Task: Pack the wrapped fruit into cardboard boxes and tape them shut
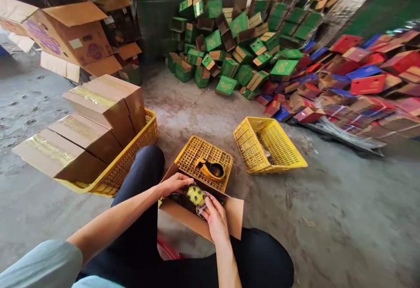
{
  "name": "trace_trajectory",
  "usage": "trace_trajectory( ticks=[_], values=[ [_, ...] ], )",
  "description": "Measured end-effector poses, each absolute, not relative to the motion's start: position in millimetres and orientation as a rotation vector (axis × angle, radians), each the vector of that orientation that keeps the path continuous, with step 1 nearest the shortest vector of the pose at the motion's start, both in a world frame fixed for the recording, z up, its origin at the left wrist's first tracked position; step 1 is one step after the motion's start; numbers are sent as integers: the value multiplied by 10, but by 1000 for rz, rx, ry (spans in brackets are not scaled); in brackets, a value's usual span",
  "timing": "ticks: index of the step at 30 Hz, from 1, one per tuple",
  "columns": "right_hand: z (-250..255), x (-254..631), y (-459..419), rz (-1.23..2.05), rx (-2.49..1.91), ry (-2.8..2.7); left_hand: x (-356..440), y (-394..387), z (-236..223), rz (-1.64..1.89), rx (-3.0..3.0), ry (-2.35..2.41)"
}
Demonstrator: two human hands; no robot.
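Observation:
Between my two hands is a small yellow packet with dark spots (196, 195), in what looks like clear wrapping. My left hand (175, 184) pinches its upper left end, and my right hand (214, 213) grips its right end. Both hands are above an open cardboard box (187, 220) with its flaps up; dark things inside are mostly hidden by my hands. Just beyond the box, a tape dispenser (210, 169) in yellow and black lies on an upturned yellow crate (193, 148).
To the left, a yellow basket (152, 126) holds several taped cardboard boxes (78, 141). Another yellow basket (278, 145) sits to the right with small dark things inside. Piles of green boxes (226, 84) and red and blue boxes (367, 84) lie behind.

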State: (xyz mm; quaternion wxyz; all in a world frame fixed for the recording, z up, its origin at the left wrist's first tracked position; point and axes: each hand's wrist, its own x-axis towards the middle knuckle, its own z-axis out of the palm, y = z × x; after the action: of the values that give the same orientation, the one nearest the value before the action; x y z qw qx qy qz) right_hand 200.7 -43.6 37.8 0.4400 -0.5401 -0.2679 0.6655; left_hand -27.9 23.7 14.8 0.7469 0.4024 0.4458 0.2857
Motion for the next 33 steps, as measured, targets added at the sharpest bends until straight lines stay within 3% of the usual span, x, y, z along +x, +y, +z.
trace_trajectory(
  ticks=[10,20,33],
  values=[
    [379,1998,-441,1399,-1369,-970,-242,179,165,412,573,1002],
    [385,2014,-395,1582,-1263,-776,-265,194,121,690,693,767],
    [447,1986,-419,1491,-1398,-727,-207,136,187,664,787,643]
  ],
)
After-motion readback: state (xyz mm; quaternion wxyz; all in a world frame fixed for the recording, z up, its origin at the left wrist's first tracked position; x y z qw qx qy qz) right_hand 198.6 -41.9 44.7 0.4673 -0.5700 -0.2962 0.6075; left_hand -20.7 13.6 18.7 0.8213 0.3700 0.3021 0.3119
